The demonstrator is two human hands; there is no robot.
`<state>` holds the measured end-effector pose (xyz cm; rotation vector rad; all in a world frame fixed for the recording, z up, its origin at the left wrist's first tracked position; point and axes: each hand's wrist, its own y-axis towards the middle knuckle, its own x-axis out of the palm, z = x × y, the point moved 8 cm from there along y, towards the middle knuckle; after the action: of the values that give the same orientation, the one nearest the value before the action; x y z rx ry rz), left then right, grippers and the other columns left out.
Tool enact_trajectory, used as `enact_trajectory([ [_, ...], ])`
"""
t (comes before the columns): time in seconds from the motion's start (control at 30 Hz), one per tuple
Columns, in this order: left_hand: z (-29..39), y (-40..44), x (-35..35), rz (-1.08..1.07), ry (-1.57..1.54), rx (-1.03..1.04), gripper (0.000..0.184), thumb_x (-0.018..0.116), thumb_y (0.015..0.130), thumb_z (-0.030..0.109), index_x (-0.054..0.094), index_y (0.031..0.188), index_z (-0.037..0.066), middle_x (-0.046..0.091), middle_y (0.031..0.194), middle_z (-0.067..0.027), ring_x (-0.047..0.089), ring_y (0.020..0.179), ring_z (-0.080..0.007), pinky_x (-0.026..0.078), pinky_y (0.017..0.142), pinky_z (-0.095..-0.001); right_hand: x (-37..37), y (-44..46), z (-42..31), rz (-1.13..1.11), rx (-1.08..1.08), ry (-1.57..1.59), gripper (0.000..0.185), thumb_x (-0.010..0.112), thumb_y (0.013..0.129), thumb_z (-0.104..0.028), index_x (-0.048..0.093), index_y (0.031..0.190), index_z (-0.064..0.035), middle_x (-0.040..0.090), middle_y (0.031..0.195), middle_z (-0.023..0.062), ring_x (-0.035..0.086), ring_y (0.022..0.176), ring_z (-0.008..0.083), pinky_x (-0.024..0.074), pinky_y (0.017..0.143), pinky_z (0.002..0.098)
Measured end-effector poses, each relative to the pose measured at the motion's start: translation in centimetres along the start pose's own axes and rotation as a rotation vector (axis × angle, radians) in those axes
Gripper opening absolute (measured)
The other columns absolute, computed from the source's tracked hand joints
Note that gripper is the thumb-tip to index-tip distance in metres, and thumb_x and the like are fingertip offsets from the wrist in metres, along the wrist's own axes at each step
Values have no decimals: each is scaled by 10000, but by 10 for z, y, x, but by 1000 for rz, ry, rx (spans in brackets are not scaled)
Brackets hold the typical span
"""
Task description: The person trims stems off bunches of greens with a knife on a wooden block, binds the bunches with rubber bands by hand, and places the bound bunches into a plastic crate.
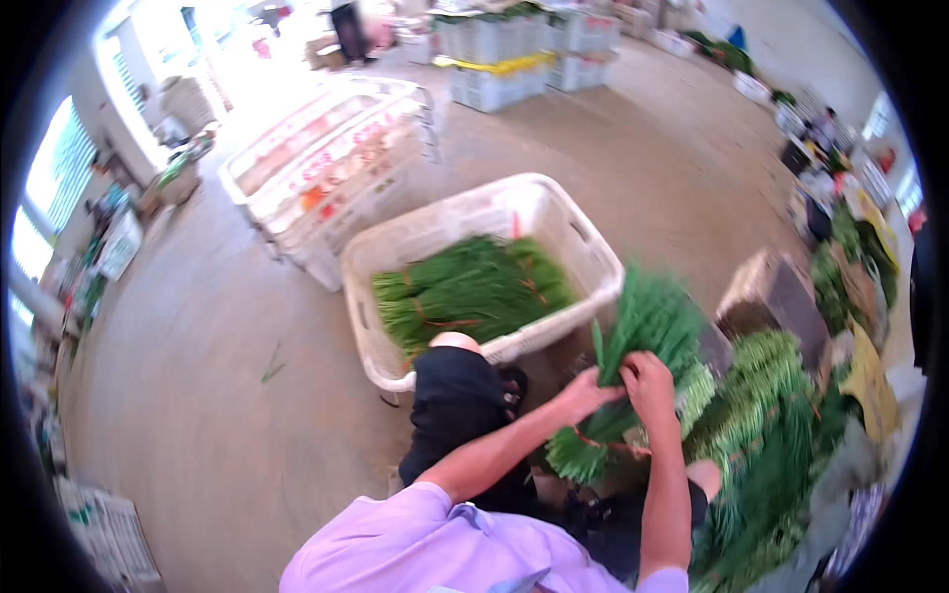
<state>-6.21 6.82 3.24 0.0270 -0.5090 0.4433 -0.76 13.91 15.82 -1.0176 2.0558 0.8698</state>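
A bunch of green chives (652, 311) slants in front of my knees, its leaf tips upward and its cut ends low. An orange-red tie circles it near the cut ends. My left hand (590, 393) is closed around the bunch's middle from the left side. My right hand (647, 376) bends over the leaves with its fingers pinched together on them. Left of the bunch stands a white plastic crate (583, 232), holding several tied bundles of chives (465, 287).
A pile of chives (766, 435) lies to my right, beside a brown block-shaped object (776, 296). Stacked white crates (326, 183) stand beyond the near crate. More crates (494, 59) with a yellow band are at the back. Loose leaves (273, 366) lie on the floor.
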Motion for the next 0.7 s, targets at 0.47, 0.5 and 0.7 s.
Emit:
enact_trajectory([
  [0.47, 9, 8, -32, 159, -355, -149, 336, 657, 936, 118, 603, 1248, 5, 673, 1174, -101, 673, 1029, -229, 552, 913, -410, -28, -64, 46, -137, 459, 1216, 32, 606, 964, -78, 592, 943, -57, 581, 687, -6, 513, 504, 56, 399, 447, 199],
  [0.5, 13, 8, -33, 186, -377, -158, 354, 635, 949, 134, 582, 1271, -3, 666, 1193, -119, 670, 1052, -255, 549, 930, -427, -18, -74, 60, -169, 453, 1044, 50, 624, 954, -92, 603, 950, -47, 590, 698, -7, 530, 525, 60, 424, 471, 208],
  [0.7, 0, 17, -40, 159, -574, -184, 362, 538, 1000, 172, 537, 1306, -21, 643, 1243, -143, 659, 1088, -290, 538, 971, -464, 4, -100, 87, 6, 609, 794, 58, 661, 935, -86, 655, 966, -38, 632, 778, -23, 575, 622, 57, 493, 556, 221],
])
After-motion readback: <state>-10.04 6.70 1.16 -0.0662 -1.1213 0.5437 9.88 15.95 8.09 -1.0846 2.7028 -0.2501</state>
